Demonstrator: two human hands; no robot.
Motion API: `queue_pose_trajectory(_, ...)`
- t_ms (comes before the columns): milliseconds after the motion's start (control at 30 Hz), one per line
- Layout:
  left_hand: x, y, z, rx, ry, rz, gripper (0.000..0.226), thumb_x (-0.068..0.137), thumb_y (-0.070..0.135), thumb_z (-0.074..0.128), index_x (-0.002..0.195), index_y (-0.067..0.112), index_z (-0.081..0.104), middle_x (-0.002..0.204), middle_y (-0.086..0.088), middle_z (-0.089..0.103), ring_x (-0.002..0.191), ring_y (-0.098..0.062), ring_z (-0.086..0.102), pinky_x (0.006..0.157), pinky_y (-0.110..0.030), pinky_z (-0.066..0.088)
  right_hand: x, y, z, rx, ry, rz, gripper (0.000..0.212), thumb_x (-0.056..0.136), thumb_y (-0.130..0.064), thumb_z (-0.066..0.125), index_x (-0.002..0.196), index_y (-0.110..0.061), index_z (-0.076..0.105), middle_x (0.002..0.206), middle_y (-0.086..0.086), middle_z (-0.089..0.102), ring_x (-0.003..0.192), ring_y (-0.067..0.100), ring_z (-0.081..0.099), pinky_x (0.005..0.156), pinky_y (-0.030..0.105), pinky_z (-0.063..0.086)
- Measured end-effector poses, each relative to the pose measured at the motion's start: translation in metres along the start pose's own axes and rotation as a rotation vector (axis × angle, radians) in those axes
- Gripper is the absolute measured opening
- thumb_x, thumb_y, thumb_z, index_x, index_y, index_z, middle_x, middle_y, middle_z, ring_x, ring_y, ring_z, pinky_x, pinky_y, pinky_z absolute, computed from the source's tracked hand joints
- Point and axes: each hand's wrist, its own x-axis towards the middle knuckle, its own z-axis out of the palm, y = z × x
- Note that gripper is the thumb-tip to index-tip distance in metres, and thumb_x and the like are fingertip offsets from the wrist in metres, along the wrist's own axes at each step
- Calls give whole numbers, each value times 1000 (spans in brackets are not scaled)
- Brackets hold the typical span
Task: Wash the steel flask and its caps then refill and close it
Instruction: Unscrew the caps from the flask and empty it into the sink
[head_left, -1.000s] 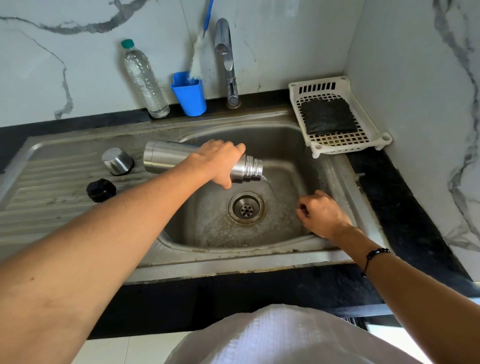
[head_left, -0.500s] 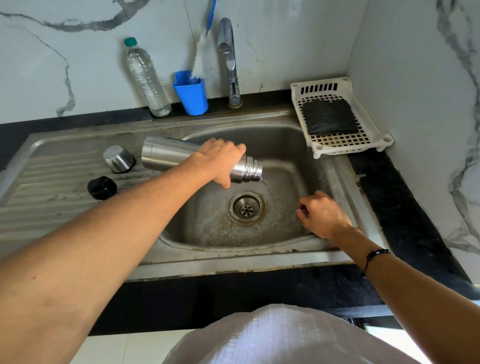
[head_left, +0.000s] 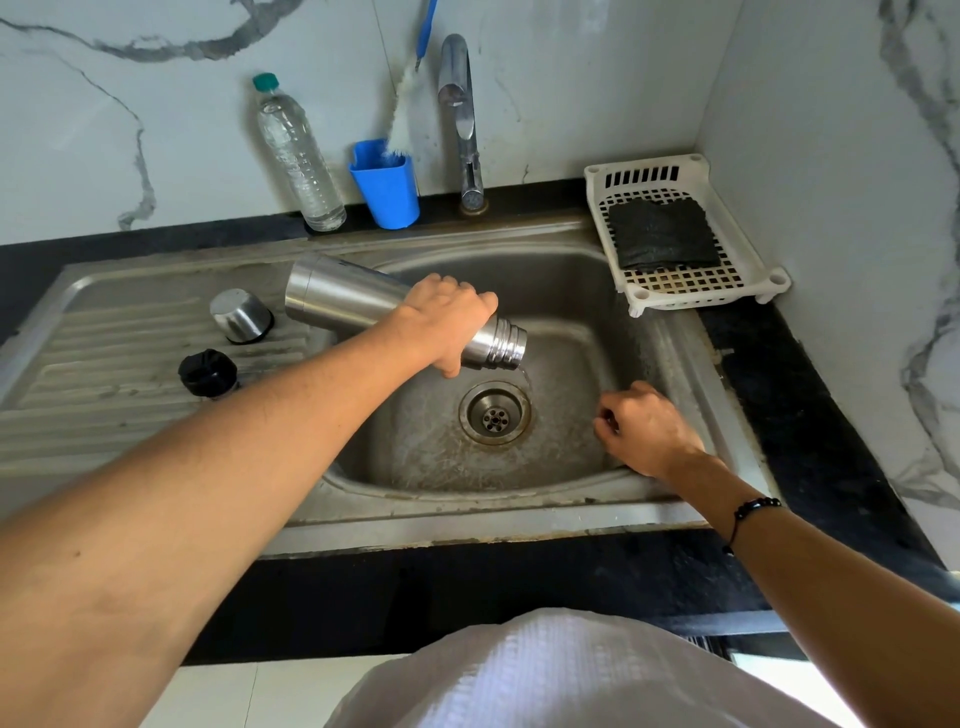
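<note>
My left hand (head_left: 447, 322) grips the steel flask (head_left: 343, 293) near its neck, holding it tilted over the sink basin (head_left: 571, 291) with its threaded mouth down to the right. A thin stream of water runs from the mouth toward the drain (head_left: 495, 413). The steel cup cap (head_left: 240, 315) stands upside down on the drainboard, and the black inner cap (head_left: 208, 372) sits just in front of it. My right hand (head_left: 647, 428) hovers low at the basin's right side, fingers loosely curled, holding nothing.
A tap (head_left: 460, 114) rises behind the basin. A clear water bottle (head_left: 298, 156) and a blue cup (head_left: 387, 187) with a brush stand at the back wall. A white plastic tray (head_left: 748, 270) with a dark scrub pad (head_left: 662, 234) sits at the right corner.
The flask's base has lifted slightly, tipping the mouth lower over the drain. The water stream has thinned. My right hand has stayed where it was.
</note>
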Motion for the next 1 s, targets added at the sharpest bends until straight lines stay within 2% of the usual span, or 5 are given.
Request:
queue_pose_trajectory(533,5,23,-7,236,-12,-35,64,76,14,74,131,7,41,127,-16,52,116,-31,51,99,-40,37,2,1,2,3,-8,12,15,92,-27,52,93,-14,59,88,7,61,101,19,49,82,39,50)
queue_pose_trajectory(733,6,32,-2,307,-15,-17,53,84,13,65,131,7,42,128,-16,52,117,-31,51,100,-41,37,1,0,0,-2,-23,13,15,92,-28,52,94,-15,58,90,7,61,102,19,48,84,38,48)
queue_pose_trajectory(1000,4,47,13,432,-50,11,49,88,21,60,132,11,42,130,-15,51,118,-30,49,100,-41,36,-1,-1,0,-3,12,18,19,91,-25,51,95,-9,60,88,11,64,107,23,47,83,40,49)
